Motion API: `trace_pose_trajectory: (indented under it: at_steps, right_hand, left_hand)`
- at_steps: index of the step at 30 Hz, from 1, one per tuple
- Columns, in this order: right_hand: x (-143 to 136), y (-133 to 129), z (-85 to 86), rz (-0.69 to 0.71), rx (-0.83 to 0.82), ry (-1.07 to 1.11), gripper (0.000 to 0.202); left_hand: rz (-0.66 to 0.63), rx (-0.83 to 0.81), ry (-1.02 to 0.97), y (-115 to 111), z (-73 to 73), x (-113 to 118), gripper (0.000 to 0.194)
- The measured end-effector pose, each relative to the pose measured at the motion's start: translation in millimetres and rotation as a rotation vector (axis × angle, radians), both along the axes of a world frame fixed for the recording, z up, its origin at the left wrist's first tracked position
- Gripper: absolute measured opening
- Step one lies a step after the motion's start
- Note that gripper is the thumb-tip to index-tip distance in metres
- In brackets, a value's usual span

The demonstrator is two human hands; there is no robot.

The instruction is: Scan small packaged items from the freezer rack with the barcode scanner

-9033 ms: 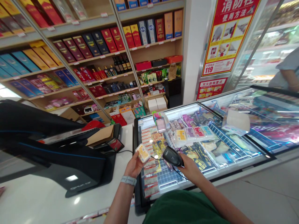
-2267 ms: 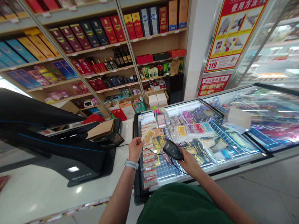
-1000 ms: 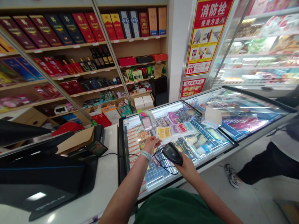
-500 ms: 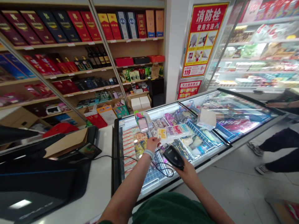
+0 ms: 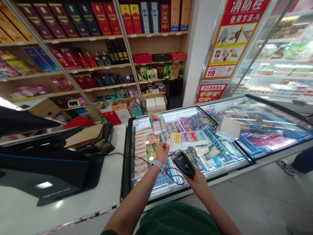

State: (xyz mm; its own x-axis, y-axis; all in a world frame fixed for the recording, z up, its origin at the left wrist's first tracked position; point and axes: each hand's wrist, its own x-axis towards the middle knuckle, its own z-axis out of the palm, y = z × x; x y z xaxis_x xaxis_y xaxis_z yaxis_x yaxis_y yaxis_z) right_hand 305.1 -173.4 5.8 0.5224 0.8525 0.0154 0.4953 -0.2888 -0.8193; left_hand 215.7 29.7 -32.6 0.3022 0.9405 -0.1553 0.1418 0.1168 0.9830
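Observation:
My right hand [image 5: 198, 181] grips a black handheld barcode scanner [image 5: 184, 164], its head pointing up and left above the glass top of a chest freezer [image 5: 168, 192]. A black cable [image 5: 176, 182] loops below the scanner. My left hand [image 5: 162, 152], with a light wristband, has its fingers curled together beside a row of packs in clear plastic [image 5: 187, 138] with yellow, purple, red and blue labels. Whether those fingers pinch the plastic edge or anything small cannot be made out. Behind the hand stands a blurred pink item [image 5: 156, 126].
To the left, a black checkout terminal [image 5: 49, 173] stands on a white counter [image 5: 110, 169], near an open cardboard box [image 5: 84, 136]. A white carton piece [image 5: 228, 128] lies on the freezer's right side. Shelves of boxed goods [image 5: 81, 19] line the back. A person's leg [image 5: 303, 163] shows at right.
The view has swung left, and the person at right is now mostly out of frame. My left hand sits slightly farther from the yellow-labelled pack. The scanner stays in my right hand.

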Motion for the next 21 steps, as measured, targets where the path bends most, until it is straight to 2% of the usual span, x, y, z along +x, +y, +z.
trace_pose_trajectory:
  at_steps: [4, 7, 9, 13, 14, 17, 21]
  right_hand:
    - [-3, 8, 0.9, 0.012, -0.020, 0.014, 0.027]
    - [-6, 16, -0.4, -0.005, -0.026, 0.033, 0.028]
    - [-9, 23, -2.3, -0.017, -0.023, 0.056, 0.032]
    - [-21, 42, -1.7, -0.009, -0.009, 0.135, 0.040]
    - [-26, 47, 0.0, -0.006, -0.009, 0.150, 0.041]
    - [-43, 57, 8.3, 0.045, 0.005, 0.178, 0.041]
    - [-66, 64, 23.2, 0.270, 0.137, 0.273, 0.043]
  left_hand:
    - [-0.058, 0.065, 0.033, -29, 10.2, -23, 0.008]
    - [-0.117, 0.068, 0.032, -59, 12.9, -39, 0.012]
    - [-0.217, 0.061, 0.030, -80, 15.0, -48, 0.020]
    - [-0.247, 0.064, 0.065, -113, 27.6, -57, 0.044]
    - [-0.258, 0.093, 0.038, -118, 32.2, -57, 0.046]
    - [-0.188, 0.146, -0.057, -121, 45.3, -58, 0.050]
    - [0.002, 0.089, -0.118, -105, 54.6, -72, 0.044]
